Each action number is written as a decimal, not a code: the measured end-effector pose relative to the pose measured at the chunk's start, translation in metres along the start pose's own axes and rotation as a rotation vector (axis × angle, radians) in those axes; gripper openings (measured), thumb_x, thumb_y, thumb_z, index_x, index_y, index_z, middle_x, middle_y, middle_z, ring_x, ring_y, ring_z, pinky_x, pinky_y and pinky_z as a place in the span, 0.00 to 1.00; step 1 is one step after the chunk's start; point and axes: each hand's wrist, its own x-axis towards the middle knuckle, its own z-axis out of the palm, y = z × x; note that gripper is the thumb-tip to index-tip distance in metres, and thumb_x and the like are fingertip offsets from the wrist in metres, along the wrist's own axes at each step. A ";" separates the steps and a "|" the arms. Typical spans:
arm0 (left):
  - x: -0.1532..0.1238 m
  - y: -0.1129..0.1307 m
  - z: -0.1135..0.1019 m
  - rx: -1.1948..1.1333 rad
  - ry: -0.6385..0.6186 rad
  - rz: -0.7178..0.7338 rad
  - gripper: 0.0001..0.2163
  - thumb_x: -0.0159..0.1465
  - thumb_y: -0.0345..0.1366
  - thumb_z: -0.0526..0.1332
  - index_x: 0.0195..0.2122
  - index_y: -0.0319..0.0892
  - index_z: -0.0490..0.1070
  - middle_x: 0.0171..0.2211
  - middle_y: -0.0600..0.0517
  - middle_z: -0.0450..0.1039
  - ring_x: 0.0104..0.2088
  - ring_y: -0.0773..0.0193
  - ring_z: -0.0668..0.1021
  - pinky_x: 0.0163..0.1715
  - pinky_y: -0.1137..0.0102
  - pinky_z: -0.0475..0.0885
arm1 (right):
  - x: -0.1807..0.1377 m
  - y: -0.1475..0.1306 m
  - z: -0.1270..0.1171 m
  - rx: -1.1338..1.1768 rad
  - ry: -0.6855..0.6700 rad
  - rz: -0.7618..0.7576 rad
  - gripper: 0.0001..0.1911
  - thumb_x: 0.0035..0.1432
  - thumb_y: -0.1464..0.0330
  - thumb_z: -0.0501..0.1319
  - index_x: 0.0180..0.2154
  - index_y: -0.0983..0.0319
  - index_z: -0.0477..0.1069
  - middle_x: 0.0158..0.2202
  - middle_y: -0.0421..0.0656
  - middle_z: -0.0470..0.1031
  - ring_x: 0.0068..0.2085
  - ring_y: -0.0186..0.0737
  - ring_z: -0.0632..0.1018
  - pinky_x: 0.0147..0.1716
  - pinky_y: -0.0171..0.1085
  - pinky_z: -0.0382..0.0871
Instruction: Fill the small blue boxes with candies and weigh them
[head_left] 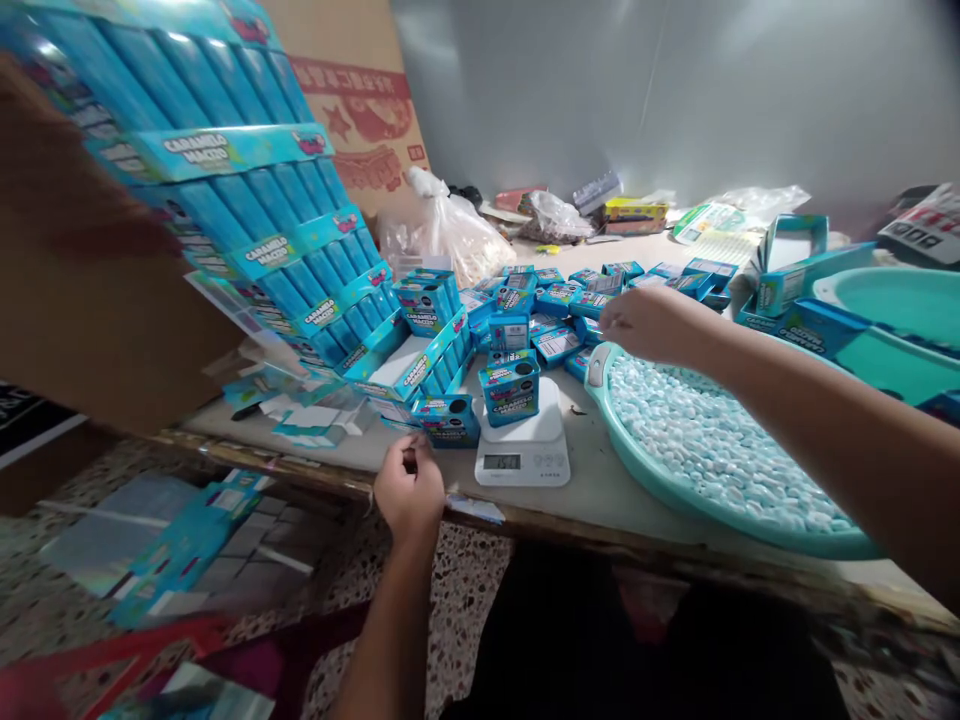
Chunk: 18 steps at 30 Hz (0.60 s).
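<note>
My left hand is at the table's front edge, fingers curled and thumb drawn in around a dark hollow; nothing shows in it. Just beyond its fingertips stands a blue candy box. Beside that, a white kitchen scale carries another blue candy box, upright; its display digits are hard to read. Over the left rim of a turquoise basin full of pale blue and white candies, my right hand is closed, its fingertips turned away. Whatever it may hold is hidden.
Many small blue boxes lie heaped behind the scale. At left rises a tall stack of filled display trays, with a partly filled tray before it. A tied plastic bag sits behind. Another turquoise basin is at right.
</note>
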 end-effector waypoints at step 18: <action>-0.001 0.000 -0.002 0.033 -0.056 -0.041 0.15 0.65 0.48 0.58 0.39 0.43 0.78 0.24 0.53 0.75 0.27 0.63 0.76 0.30 0.72 0.67 | 0.034 -0.067 0.022 0.244 -0.136 -0.380 0.14 0.60 0.69 0.63 0.48 0.61 0.79 0.41 0.45 0.82 0.39 0.40 0.77 0.35 0.36 0.63</action>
